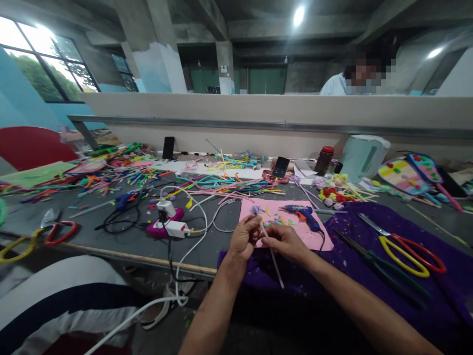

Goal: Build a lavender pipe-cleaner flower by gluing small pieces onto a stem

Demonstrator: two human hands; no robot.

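Observation:
Between my two hands is a pipe-cleaner flower with a fuzzy pale purple head (254, 210) and a long pale stem (277, 271) slanting down toward me. My left hand (244, 237) pinches it just below the head. The fingers of my right hand (286, 241) close on the stem a little lower. Under and beyond the hands lies a pink sheet (251, 203) scattered with small coloured bits. A blue glue gun (305, 215) rests on that sheet, to the right of my right hand.
On the purple cloth (354, 266) at right lie red-and-yellow scissors (402, 249) and dark pliers (380, 264). Left are a power strip (166, 227), white cables and other scissors (44, 236). Pipe cleaners (229, 185), a phone (281, 167) and a pitcher (364, 158) stand behind. A person (336, 85) is beyond the partition.

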